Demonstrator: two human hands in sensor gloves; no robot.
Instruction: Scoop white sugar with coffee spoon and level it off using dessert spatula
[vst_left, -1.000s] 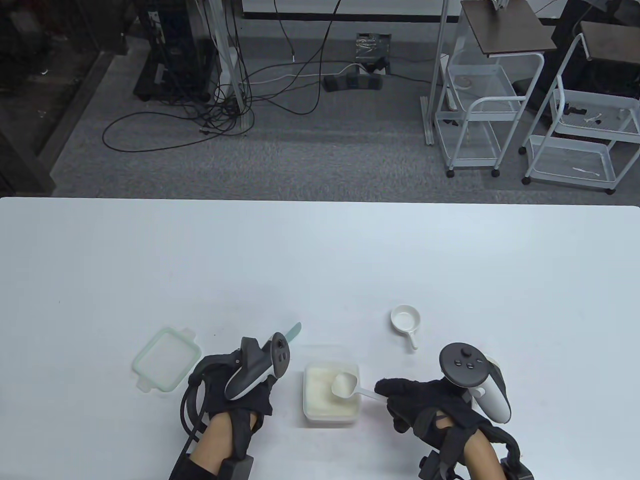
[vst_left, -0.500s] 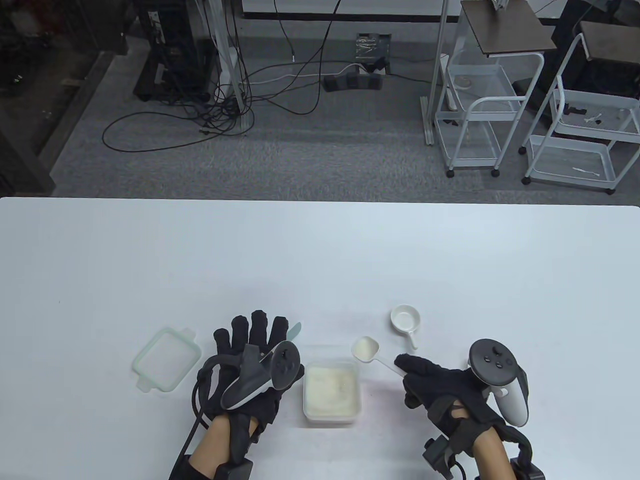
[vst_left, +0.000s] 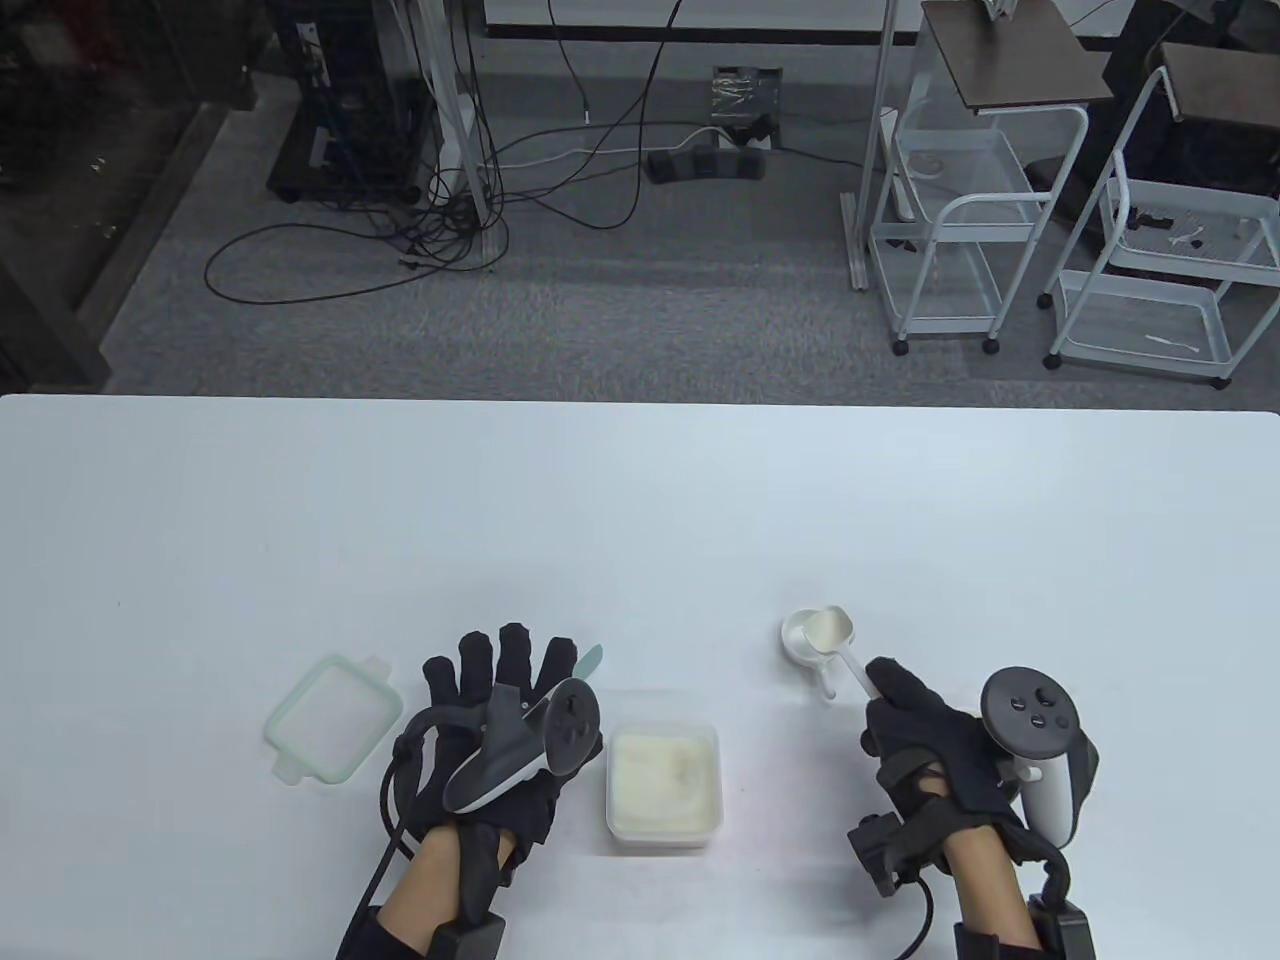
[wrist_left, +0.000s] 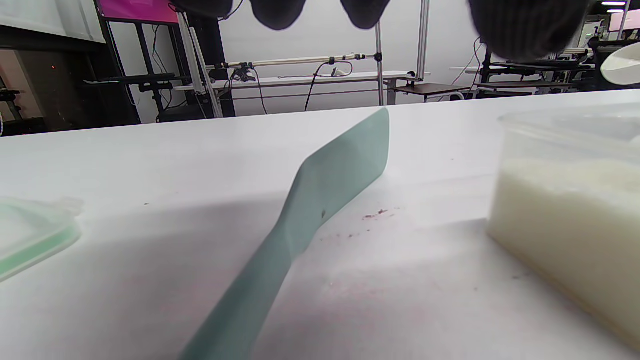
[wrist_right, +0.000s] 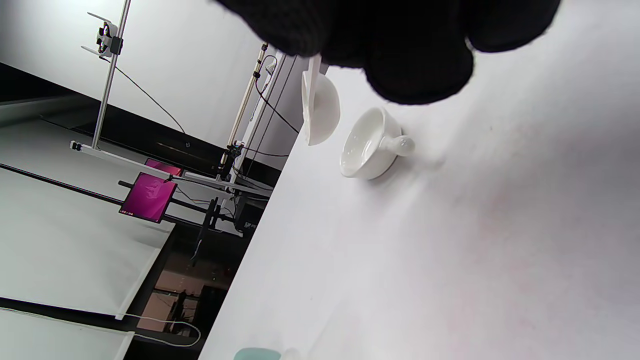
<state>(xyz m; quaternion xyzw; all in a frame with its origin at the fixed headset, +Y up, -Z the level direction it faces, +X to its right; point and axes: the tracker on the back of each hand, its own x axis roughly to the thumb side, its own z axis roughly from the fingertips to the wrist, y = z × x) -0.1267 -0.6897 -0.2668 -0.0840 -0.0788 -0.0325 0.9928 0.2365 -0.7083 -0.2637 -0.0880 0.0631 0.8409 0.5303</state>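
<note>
Two gloved hands: left fingers (vst_left: 500, 665) splayed; right fingers (vst_left: 893, 688) seemingly pinch plastic spoon (vst_left: 835, 640).

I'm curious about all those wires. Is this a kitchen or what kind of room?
Probably a lab or workshop, not a kitchen. Tangled cables lie on the grey carpet behind the white table, metal trolleys stand nearby, and a pink monitor glows.

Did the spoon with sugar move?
Yes. The coffee spoon went from above the sugar container rightward and farther away, now over the small white cup.
</note>
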